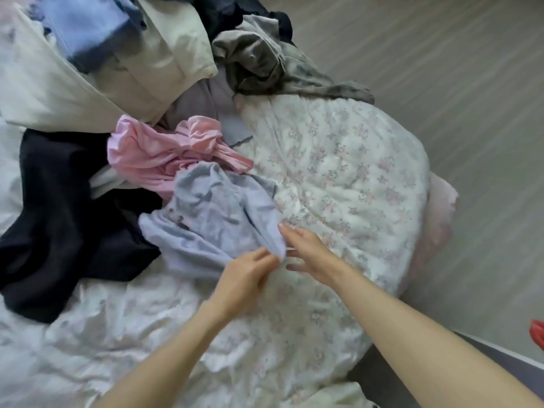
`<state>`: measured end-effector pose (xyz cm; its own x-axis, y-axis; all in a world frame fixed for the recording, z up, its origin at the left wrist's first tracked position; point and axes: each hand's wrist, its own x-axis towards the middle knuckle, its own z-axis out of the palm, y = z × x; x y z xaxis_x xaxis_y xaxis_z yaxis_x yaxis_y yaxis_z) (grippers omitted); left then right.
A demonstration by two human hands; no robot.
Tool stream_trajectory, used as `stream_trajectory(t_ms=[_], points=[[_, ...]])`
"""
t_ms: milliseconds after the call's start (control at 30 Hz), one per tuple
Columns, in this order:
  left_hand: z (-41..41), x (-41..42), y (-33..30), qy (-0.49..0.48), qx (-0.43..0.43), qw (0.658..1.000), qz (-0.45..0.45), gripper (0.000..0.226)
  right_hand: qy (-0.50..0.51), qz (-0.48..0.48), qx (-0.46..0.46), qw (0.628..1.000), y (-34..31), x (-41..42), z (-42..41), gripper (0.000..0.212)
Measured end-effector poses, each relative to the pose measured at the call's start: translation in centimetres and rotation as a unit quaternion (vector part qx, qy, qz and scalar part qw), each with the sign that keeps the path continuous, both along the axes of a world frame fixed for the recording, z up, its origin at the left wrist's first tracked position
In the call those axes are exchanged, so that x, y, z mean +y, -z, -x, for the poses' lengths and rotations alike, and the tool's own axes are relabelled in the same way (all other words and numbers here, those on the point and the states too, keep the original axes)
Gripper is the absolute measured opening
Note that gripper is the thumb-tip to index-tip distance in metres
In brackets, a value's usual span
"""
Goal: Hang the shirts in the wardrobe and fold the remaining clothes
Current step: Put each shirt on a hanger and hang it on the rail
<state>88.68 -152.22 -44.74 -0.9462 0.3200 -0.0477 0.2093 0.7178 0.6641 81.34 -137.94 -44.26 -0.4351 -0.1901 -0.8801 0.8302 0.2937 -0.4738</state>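
A crumpled pale lilac-blue garment (212,213) lies on the floral quilt (338,178) in the middle of the bed. My left hand (244,278) pinches its near edge with closed fingers. Touching the same edge from the right is my right hand (306,254), fingers partly spread and only lightly on the cloth. Behind the lilac piece a pink garment (164,151) is bunched up. A black garment (59,207) spreads out at the left.
At the far end sit a cream garment (141,72), a blue folded piece (88,28), a mottled grey-green garment (265,63) and dark clothes (223,13). Wooden floor (456,83) runs along the right of the bed. A red object (537,331) shows at the right edge.
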Motion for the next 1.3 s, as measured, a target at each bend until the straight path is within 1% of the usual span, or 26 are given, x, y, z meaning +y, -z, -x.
stream_trajectory(t_ms=[33,100,133,200,267,333,400,467,533,600,633,667,700,733,767,800,867,900,933,967,1033,1100,1167,1200,1233,1300], points=[[-0.4,1.2,-0.5,0.018,0.018,0.999,-0.019,0.019,0.028,0.017,-0.019,0.999,0.0,-0.2,0.2,0.038],[-0.6,2.8,-1.2,0.028,0.06,0.998,-0.017,0.014,0.033,-0.025,0.011,0.999,-0.2,0.1,0.6,0.012],[-0.7,3.1,-1.2,0.017,0.082,0.996,-0.016,0.012,0.021,-0.07,0.047,0.996,-0.4,0.5,0.8,0.009],[-0.7,2.9,-1.0,-0.026,0.107,0.994,-0.019,0.016,0.014,-0.163,0.134,0.977,-0.2,2.4,0.9,0.019],[-0.6,2.0,-0.4,-0.084,0.129,0.988,0.003,0.019,0.071,-0.251,0.187,0.947,-0.1,5.5,0.5,0.021],[-0.1,1.4,0.6,-0.137,0.113,0.983,0.041,0.022,0.136,-0.315,0.188,0.92,0.0,9.1,-0.3,0.021],[0.5,1.8,1.8,-0.163,0.025,0.984,0.061,0.038,0.137,-0.349,0.159,0.913,0.1,12.0,-0.9,0.026],[1.4,2.5,3.1,-0.17,-0.103,0.978,0.063,0.064,0.094,-0.342,0.123,0.927,0.6,13.5,-1.6,0.036],[2.7,4.0,4.4,-0.176,-0.197,0.964,0.027,0.087,0.042,-0.342,0.111,0.932,1.3,14.3,-2.3,0.041],[4.1,6.1,5.4,-0.18,-0.26,0.948,-0.03,0.1,0.007,-0.357,0.136,0.924,1.7,14.5,-2.7,0.042],[4.9,6.9,5.6,-0.202,-0.295,0.93,-0.08,0.103,0.002,-0.353,0.156,0.922,1.8,14.3,-2.7,0.042],[5.5,7.6,5.6,-0.237,-0.338,0.899,-0.146,0.104,0.009,-0.335,0.176,0.926,1.7,14.0,-2.6,0.043],[6.1,8.4,5.5,-0.268,-0.373,0.862,-0.213,0.098,0.035,-0.302,0.186,0.934,1.5,13.8,-2.3,0.045],[6.4,9.0,5.4,-0.278,-0.392,0.836,-0.263,0.082,0.067,-0.257,0.187,0.946,1.3,13.4,-1.9,0.049],[6.4,9.7,5.1,-0.263,-0.378,0.847,-0.266,0.061,0.096,-0.216,0.184,0.954,1.0,13.1,-1.4,0.052],[6.2,10.5,4.6,-0.229,-0.342,0.883,-0.227,0.048,0.112,-0.182,0.187,0.959,0.7,13.0,-0.9,0.054],[5.0,12.1,3.3,-0.122,-0.251,0.95,-0.14,0.048,0.125,-0.122,0.183,0.968,0.2,12.7,0.5,0.053],[4.3,12.7,2.5,-0.059,-0.21,0.97,-0.109,0.049,0.126,-0.098,0.171,0.972,-0.1,12.7,1.1,0.058],[3.8,13.3,1.8,0.0,-0.185,0.979,-0.092,0.048,0.116,-0.084,0.159,0.977,-0.3,12.9,1.4,0.055],[3.5,13.6,1.2,0.04,-0.174,0.98,-0.088,0.047,0.08,-0.087,0.152,0.981,-0.6,13.1,1.6,0.041],[3.1,14.0,0.3,0.082,-0.196,0.97,-0.119,0.045,0.019,-0.132,0.157,0.979,-1.2,14.0,1.3,0.01],[3.5,14.2,-0.3,0.042,-0.234,0.957,-0.168,0.036,0.044,-0.142,0.19,0.97,-1.8,15.5,0.5,0.005],[4.6,14.7,-1.0,-0.02,-0.217,0.957,-0.191,0.025,0.098,-0.097,0.223,0.965,-3.4,17.8,-0.8,0.01],[5.4,15.4,-1.5,-0.026,-0.185,0.967,-0.173,0.028,0.119,-0.069,0.235,0.962,-4.8,19.1,-1.4,0.012],[6.2,15.6,-1.6,-0.008,-0.155,0.978,-0.137,0.039,0.131,-0.049,0.237,0.961,-5.7,20.0,-1.9,0.014],[7.8,18.1,-3.2,0.095,-0.121,0.987,-0.051,0.073,0.148,-0.038,0.253,0.955,-9.0,23.1,-3.1,0.013]])
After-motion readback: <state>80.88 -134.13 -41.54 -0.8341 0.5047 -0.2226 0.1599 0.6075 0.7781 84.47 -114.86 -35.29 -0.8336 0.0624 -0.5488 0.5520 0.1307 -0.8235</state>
